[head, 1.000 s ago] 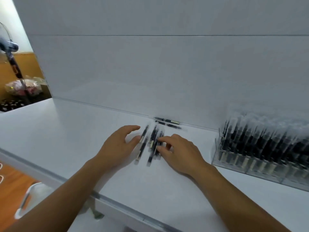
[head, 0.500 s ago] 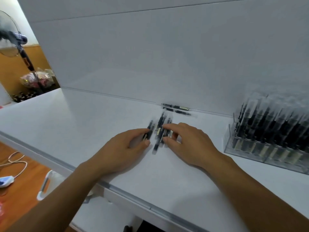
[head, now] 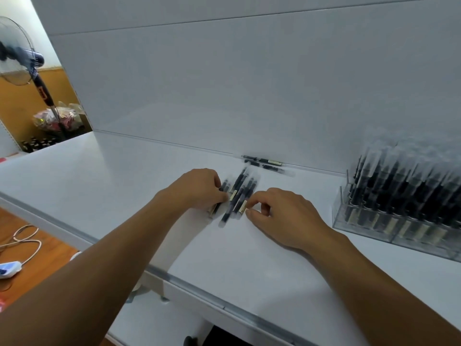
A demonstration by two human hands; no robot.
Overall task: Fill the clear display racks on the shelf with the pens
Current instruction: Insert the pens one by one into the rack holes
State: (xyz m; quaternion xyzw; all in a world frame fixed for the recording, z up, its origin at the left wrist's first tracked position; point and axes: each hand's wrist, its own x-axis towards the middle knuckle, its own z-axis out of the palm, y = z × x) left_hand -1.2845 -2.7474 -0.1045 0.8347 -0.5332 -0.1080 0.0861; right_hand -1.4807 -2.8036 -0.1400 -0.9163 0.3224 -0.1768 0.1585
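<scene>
A loose bundle of black pens [head: 240, 193] with clear caps lies on the white shelf [head: 124, 186], between my two hands. My left hand [head: 199, 189] curls its fingers round the pens on the bundle's left side. My right hand [head: 279, 216] has curled fingers, and its thumb and forefinger pinch the pen on the bundle's right edge. Two more pens [head: 264, 163] lie along the back wall behind the bundle. At the right stands a clear display rack [head: 369, 221] packed with several upright black pens.
The shelf's metal front edge [head: 199, 293] runs below my forearms. A standing fan [head: 17, 61] is off to the left beyond the shelf. A white cable and a small white device [head: 8, 269] lie on the wooden floor.
Both hands have closed in on the pens and curled their fingers, pushing the spread pens into a tighter bundle. The view has shifted down and right.
</scene>
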